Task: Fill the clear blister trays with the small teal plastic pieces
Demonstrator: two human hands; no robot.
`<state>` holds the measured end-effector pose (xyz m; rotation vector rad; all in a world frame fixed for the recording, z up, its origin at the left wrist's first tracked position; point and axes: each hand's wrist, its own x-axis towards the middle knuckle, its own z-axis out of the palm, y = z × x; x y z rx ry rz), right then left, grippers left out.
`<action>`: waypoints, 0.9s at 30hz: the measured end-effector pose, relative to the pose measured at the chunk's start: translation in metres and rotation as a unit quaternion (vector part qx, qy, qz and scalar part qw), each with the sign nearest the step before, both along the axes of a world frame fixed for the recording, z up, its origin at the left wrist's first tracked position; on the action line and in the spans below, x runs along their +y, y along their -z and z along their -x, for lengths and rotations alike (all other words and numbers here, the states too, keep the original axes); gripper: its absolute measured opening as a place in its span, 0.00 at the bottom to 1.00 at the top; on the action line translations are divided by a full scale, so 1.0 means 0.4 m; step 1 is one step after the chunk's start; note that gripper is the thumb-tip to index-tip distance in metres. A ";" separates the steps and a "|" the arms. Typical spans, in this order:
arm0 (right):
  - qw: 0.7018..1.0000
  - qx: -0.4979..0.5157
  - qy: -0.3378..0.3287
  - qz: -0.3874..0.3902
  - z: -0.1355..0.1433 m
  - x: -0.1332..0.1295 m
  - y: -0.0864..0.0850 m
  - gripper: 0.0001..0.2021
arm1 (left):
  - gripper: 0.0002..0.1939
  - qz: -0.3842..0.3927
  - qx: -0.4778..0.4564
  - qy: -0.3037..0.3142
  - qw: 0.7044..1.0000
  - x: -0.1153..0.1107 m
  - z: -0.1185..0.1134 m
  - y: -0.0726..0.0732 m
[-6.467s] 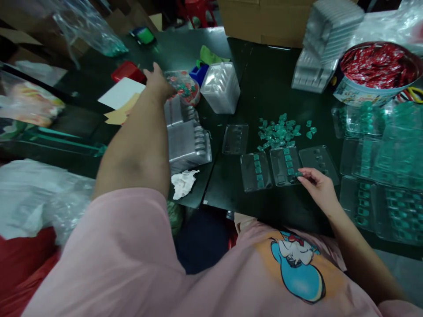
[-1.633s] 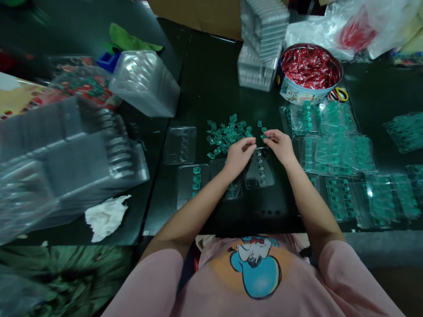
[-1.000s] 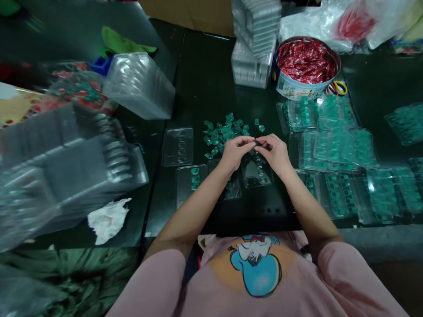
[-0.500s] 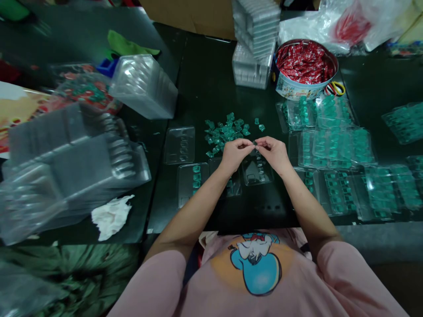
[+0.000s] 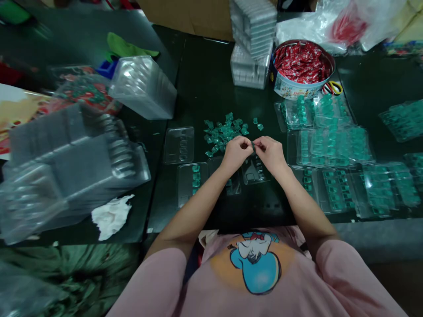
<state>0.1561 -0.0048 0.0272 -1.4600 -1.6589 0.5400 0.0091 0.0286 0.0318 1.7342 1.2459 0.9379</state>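
My left hand (image 5: 236, 153) and my right hand (image 5: 270, 153) meet fingertip to fingertip, both pinching one small green piece (image 5: 253, 147) that is mostly hidden by the fingers. Under them lies a clear plastic tray (image 5: 253, 174) with a row of small hollows, partly covered by my hands. Just beyond my left hand is a loose pile of translucent green plastic pieces (image 5: 226, 132), with a couple lying apart to its right. To the left, one clear tray (image 5: 185, 185) holds a column of green pieces, and another tray (image 5: 172, 145) shows bare hollows.
Filled trays (image 5: 333, 147) overlap at the right. A round tin (image 5: 294, 91) of red packets stands behind them, beside scissors (image 5: 336, 88). Stacks of clear trays (image 5: 253, 66) rise at the back, with a bigger heap (image 5: 66, 171) and crumpled tissue (image 5: 111, 218) on the left.
Both hands stay pinched together, with the fingers shifted slightly, and the small green piece now shows between the fingertips. The view has shifted a little; the pile and trays look the same.
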 end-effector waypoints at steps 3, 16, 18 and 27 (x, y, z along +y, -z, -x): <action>1.000 -0.012 0.014 -0.011 0.010 -0.001 -0.003 0.09 | 0.04 -0.015 0.005 0.016 1.000 0.004 0.004 -0.007; 0.975 0.199 0.036 0.086 -0.025 0.008 0.009 0.06 | 0.06 0.099 -0.051 0.077 0.991 0.000 0.007 -0.009; 0.974 0.211 0.032 0.083 -0.019 0.002 0.006 0.05 | 0.07 0.095 -0.051 0.054 0.993 -0.004 0.002 -0.011; 0.931 0.341 0.021 0.129 0.008 0.000 0.030 0.08 | 0.06 0.060 0.003 0.009 0.998 0.003 0.000 -0.017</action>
